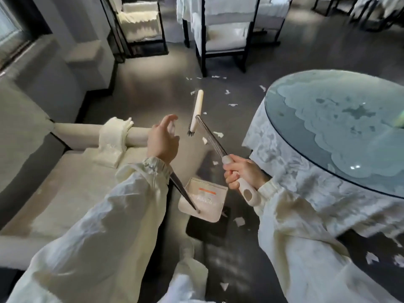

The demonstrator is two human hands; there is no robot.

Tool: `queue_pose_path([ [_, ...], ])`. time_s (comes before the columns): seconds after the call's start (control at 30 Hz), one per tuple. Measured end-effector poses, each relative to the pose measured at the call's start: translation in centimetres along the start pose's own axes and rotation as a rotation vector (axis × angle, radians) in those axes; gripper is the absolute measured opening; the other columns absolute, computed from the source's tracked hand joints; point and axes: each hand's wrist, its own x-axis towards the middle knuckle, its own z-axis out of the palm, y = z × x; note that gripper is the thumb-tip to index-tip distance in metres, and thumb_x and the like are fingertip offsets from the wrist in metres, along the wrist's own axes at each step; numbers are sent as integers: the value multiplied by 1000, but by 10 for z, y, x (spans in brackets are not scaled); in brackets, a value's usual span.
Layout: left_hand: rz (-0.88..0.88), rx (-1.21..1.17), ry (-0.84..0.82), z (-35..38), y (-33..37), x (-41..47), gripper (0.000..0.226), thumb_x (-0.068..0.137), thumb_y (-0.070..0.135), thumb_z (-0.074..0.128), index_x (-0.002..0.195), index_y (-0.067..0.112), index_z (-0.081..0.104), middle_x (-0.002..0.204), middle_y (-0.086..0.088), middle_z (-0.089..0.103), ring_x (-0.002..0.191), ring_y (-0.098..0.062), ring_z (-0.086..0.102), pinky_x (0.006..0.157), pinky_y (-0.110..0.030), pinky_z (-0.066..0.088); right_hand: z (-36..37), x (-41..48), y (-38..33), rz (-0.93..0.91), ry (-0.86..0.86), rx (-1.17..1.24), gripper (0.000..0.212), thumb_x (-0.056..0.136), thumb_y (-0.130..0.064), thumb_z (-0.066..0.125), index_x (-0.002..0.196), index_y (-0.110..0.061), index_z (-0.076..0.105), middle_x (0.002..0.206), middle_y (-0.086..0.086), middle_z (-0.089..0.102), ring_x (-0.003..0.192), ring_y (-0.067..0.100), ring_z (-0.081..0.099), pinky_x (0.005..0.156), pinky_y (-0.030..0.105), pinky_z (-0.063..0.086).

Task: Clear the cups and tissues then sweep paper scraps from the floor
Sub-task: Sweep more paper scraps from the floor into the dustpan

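While right fingers (231,178) clamp broom (197,110), shaft slants up-left | left hand (162,138) fingers apart | dustpan (204,200) below

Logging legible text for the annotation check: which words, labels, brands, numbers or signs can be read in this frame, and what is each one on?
No text can be read in this frame.
Sticker on the dustpan: an orange bar with lines of dark print below it, too blurred to read.
Broom, gripped by the right hand: no marking visible.
Glass-topped table: no lettering visible.
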Motion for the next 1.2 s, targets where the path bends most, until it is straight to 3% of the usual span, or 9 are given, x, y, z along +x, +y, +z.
queue_pose_path([
  [0.17, 16, 0, -44, 18, 5, 173, 48, 85, 6, 57, 128, 25, 50, 107, -19, 58, 96, -35, 55, 86, -33, 43, 27, 133, -90, -21, 61, 58, 31, 93, 8, 39, 76, -18, 38, 60, 1, 31, 30, 2, 33, 29, 12, 28],
  [0.3, -9, -61, -47, 31, 16, 299, 49, 84, 3, 49, 127, 27, 51, 106, -19, 58, 91, -39, 58, 84, -44, 52, 24, 220, -159, -19, 113, 36, 25, 93, 6, 42, 79, -15, 44, 59, 3, 34, 31, 4, 35, 31, 13, 30],
  [0.43, 30, -48, -12, 59, 11, 421, 48, 85, 5, 55, 129, 25, 51, 111, -18, 57, 102, -34, 53, 88, -31, 40, 19, 323, -227, -16, 149, 58, 31, 92, 9, 39, 72, -14, 37, 61, 3, 30, 28, 3, 32, 30, 11, 28],
  [0.7, 15, -63, 8, 145, 31, 678, 48, 87, 6, 60, 131, 22, 48, 114, -22, 54, 108, -35, 49, 88, -31, 33, -6, 541, -390, -17, 158, 70, 34, 91, 10, 40, 75, -18, 33, 60, 0, 30, 30, 4, 32, 30, 13, 26],
  [0.8, -16, -53, 29, 167, 42, 762, 48, 87, 7, 59, 132, 22, 47, 116, -23, 53, 108, -37, 48, 89, -34, 33, -13, 604, -454, 3, 140, 70, 27, 92, 9, 41, 84, -17, 38, 54, 0, 34, 30, 5, 33, 30, 13, 27],
  [0.93, -68, -73, 77, 194, 61, 867, 48, 88, 6, 58, 132, 22, 47, 118, -24, 51, 109, -39, 48, 91, -35, 33, -27, 681, -532, 14, 112, 44, 28, 93, 7, 41, 78, -16, 36, 43, -1, 40, 30, 5, 35, 30, 13, 29],
  [1.2, -168, -48, 93, 314, 77, 1089, 51, 84, 1, 52, 130, 23, 48, 120, -24, 50, 112, -39, 47, 93, -39, 36, -91, 881, -676, 22, 131, -20, 25, 91, 8, 42, 79, -14, 40, 50, 1, 37, 30, 5, 35, 30, 14, 29],
])
